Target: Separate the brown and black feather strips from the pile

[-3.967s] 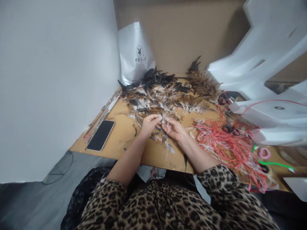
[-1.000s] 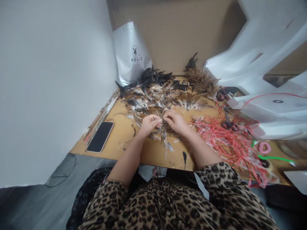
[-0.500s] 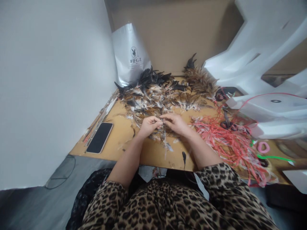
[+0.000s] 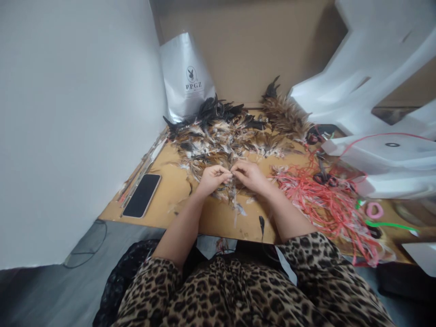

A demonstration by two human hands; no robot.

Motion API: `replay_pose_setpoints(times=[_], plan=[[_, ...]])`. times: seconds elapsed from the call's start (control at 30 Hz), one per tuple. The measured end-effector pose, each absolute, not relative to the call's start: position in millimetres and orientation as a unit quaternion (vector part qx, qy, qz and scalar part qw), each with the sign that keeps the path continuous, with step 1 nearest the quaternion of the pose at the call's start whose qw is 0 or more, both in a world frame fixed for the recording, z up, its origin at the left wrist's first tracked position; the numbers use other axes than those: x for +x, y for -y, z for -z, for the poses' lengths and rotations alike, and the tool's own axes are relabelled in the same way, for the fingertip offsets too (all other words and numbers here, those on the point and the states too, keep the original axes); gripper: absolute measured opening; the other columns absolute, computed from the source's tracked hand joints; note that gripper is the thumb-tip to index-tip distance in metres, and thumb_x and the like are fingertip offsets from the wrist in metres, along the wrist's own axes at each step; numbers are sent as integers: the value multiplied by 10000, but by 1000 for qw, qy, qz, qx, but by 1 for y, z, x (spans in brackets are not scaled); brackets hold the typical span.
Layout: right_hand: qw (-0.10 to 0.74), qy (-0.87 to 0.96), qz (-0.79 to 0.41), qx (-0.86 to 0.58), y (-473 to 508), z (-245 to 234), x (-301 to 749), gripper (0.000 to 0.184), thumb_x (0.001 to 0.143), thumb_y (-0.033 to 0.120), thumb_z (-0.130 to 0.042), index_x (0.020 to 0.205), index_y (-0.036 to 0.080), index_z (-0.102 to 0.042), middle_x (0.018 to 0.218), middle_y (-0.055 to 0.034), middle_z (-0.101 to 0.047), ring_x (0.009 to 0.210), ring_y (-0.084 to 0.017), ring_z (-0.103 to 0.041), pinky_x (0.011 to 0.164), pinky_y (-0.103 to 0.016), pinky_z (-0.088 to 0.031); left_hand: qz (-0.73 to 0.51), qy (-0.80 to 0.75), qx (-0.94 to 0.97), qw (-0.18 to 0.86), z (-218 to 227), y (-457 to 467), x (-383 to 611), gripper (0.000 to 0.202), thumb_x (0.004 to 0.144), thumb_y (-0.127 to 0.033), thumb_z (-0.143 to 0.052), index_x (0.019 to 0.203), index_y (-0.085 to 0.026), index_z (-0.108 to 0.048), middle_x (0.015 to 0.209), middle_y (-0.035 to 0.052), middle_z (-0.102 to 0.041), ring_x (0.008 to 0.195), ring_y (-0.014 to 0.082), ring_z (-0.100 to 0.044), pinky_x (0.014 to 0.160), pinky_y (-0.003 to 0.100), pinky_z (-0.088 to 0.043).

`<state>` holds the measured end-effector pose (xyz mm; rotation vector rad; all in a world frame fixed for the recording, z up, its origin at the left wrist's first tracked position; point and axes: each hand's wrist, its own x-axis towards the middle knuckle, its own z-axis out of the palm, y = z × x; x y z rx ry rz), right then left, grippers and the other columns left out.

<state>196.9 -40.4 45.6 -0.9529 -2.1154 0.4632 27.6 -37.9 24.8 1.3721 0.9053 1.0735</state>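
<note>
My left hand [image 4: 213, 180] and my right hand [image 4: 250, 176] meet over the near side of a pile of brown, black and white feathers [image 4: 204, 141]. Both are closed in a pinch, fingertips almost touching, on a small feather whose outline blends into those behind. Below the fingertips hangs a thin, pale, see-through strip [image 4: 235, 204]; which hand it hangs from I cannot tell. Loose bits of feather lie on the table under the wrists, and a single dark feather [image 4: 261, 225] lies near the front edge.
A phone [image 4: 142, 196] lies left on the tan table [image 4: 177, 206]. Red string [image 4: 323, 206] is heaped at right, with scissors [image 4: 323, 176] at its far side. Behind stand a silver bag [image 4: 185, 77] and a brown feather bundle [image 4: 286, 113]. White foam pieces [image 4: 368, 159] crowd the right.
The fingers of my right hand have curled in and drawn closer to the left fingertips. My left hand has hardly moved, and the objects around stay as they were.
</note>
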Motion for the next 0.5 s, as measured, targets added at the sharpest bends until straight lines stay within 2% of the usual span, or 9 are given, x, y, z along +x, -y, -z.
replay_pose_setpoints(times=[0.3,0.5], plan=[[400,785,-256,-398,41,-43,197,117,785,219,-495,743,163,-588,687,-17,-574,670,-125,-514,658,-253,-393,-471,-396,552,563,-24,35,27,266,582,-315,-711,716,-111,-604,581,20,-623,505,92,-562,490,214,-451],[413,799,-218,-380,42,-45,196,96,769,186,-505,727,175,-591,742,-35,-566,749,-148,-513,722,-290,-402,-479,-416,509,582,-19,30,26,279,552,-293,-727,711,-106,-594,561,22,-616,523,102,-571,493,212,-442]])
